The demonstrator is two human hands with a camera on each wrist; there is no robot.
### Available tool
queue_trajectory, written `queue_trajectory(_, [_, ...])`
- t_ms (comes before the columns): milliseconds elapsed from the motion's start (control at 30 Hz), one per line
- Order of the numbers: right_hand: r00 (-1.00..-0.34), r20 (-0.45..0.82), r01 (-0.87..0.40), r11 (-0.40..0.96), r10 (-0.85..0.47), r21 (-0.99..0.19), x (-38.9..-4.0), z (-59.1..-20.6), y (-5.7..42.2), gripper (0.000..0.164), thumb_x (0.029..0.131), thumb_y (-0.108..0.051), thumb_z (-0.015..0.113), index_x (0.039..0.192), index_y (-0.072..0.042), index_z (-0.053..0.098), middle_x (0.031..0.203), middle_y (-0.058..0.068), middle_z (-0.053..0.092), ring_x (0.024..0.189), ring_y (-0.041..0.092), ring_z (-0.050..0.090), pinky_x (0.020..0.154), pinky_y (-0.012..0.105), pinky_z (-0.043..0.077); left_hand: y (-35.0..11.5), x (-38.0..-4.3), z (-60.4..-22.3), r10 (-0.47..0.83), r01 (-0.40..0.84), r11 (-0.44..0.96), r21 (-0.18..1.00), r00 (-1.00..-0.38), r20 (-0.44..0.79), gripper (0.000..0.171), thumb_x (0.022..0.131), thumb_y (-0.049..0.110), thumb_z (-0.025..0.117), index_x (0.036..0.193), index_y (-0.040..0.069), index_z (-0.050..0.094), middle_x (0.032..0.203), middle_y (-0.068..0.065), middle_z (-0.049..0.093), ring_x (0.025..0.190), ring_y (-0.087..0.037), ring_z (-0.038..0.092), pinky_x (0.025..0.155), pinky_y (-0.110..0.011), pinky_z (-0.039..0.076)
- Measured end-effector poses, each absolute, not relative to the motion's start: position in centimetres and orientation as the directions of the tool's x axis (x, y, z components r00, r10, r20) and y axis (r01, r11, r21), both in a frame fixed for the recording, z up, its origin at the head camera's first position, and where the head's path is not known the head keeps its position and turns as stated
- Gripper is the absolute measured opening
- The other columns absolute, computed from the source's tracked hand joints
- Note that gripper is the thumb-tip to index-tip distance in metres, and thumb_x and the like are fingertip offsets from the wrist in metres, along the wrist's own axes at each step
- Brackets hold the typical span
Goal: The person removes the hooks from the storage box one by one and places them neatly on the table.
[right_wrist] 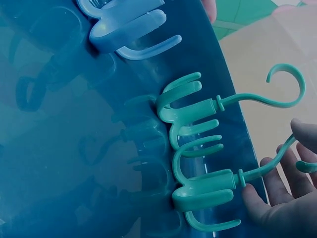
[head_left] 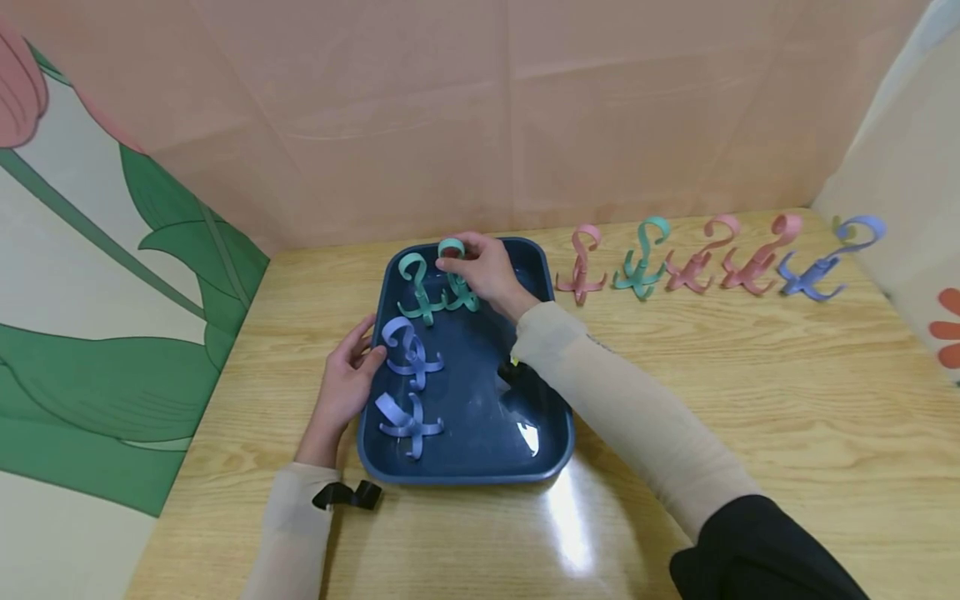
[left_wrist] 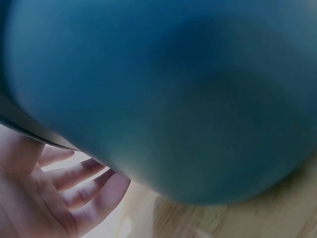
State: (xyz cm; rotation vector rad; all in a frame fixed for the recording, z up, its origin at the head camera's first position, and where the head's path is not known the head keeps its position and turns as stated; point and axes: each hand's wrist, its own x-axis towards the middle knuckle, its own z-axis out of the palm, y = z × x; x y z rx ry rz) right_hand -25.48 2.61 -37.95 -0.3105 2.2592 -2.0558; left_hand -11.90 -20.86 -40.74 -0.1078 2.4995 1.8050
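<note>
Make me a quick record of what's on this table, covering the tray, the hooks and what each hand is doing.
Table: wood-grain
Tray: dark blue
Hooks in tray: two green, two blue
Right hand: fingers pinching the farther-right green hook in the tray
Left hand: at the tray's left edge, thumb over the rim
Hooks right of tray, left to right: pink, green, pink, pink, blue
Total hooks: nine

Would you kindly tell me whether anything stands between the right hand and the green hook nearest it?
Nothing visible does: the right hand holds that green hook near its curled top. A second green hook sits beside it, not between.
</note>
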Motion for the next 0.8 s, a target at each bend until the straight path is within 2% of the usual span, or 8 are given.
queue_trajectory(800, [-0.975,0.122,-0.143,0.103,-0.184,-0.984,-25.27,-37.98,2.77,0.023,0.09,-0.009,0.077,0.112,-0.007,0.076,0.106,0.006,0.074,0.095,0.018,0.068,0.08,0.032,0.055,-20.95,-11.99,-40.93,-0.027,-0.112,0.307,0.945,-0.994,-0.109,0.051,0.105,0.02,0.053,0.155,0.027,0.041,0.147,-0.013,0.052,0.121,-0.033,0.059,0.104,-0.049,0.046])
